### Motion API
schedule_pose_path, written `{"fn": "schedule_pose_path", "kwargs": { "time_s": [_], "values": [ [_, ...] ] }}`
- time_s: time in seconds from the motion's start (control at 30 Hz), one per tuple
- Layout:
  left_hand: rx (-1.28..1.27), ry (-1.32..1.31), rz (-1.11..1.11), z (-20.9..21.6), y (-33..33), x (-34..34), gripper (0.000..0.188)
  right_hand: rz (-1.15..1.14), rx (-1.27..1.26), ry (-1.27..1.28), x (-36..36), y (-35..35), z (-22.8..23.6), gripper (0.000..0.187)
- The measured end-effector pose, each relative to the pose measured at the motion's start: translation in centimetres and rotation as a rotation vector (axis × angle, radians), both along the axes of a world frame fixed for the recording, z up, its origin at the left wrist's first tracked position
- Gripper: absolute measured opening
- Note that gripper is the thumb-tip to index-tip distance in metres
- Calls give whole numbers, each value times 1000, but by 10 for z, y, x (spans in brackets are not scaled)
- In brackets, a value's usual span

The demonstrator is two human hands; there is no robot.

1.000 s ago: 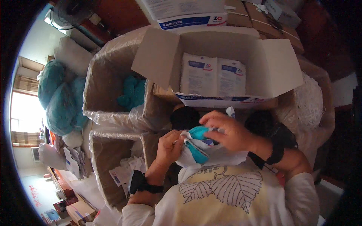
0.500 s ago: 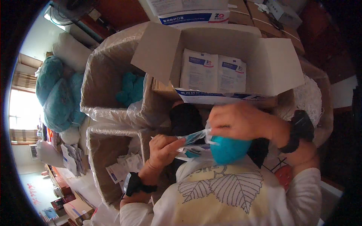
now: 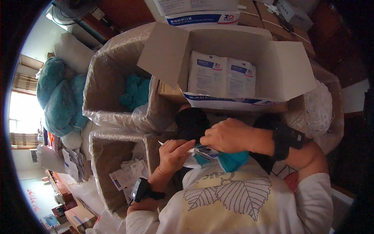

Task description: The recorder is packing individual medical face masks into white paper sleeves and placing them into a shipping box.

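Above my lap, my left hand [image 3: 174,154] is closed on the near edge of a white-and-clear pouch [image 3: 191,161], with some teal showing inside it. My right hand [image 3: 229,135] is bent over the other end of the pouch, its fingertips pinched together close to my left fingers. Directly under my right palm hangs a teal face mask [image 3: 233,161], its upper part hidden by the hand. The right fingers cover exactly where they grip the mask and whether they also pinch the pouch.
Ahead stands an open carton [image 3: 293,70] holding white packets [image 3: 208,75]. To the left, a plastic-lined box [image 3: 102,99] contains teal masks [image 3: 135,91]; a nearer lined box [image 3: 102,156] holds loose white packets [image 3: 130,171]. White straps [image 3: 319,105] are heaped at right.
My right hand has moved left and slightly down, closer to my left hand. The teal mask has dropped a little, and the stretched white strap near it no longer shows.
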State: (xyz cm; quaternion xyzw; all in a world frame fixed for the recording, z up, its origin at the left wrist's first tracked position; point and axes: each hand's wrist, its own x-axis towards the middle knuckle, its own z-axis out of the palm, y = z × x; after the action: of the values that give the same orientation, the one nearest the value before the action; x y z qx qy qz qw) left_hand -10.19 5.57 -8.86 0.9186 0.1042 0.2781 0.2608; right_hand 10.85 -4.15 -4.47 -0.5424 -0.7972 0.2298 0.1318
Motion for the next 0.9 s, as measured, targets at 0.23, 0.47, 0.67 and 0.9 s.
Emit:
{"fn": "schedule_pose_path", "kwargs": {
  "time_s": [0.23, 0.47, 0.67, 0.9],
  "values": [
    [-21, -2, -16, -4, -3, 10, 42, 8, -73, -180, -12, 3, -18, 17],
    [-186, 56, 60, -5, -2, 11, 39, -182, -178, 201, -11, 5, -33, 20],
    [-303, 59, 83, -4, -5, 9, 39, -242, -273, 593, 7, -4, -30, 19],
    [-424, 62, 196, 0, -8, 6, 34, -553, -194, 945, 10, -12, -37, 23]
  ]
}}
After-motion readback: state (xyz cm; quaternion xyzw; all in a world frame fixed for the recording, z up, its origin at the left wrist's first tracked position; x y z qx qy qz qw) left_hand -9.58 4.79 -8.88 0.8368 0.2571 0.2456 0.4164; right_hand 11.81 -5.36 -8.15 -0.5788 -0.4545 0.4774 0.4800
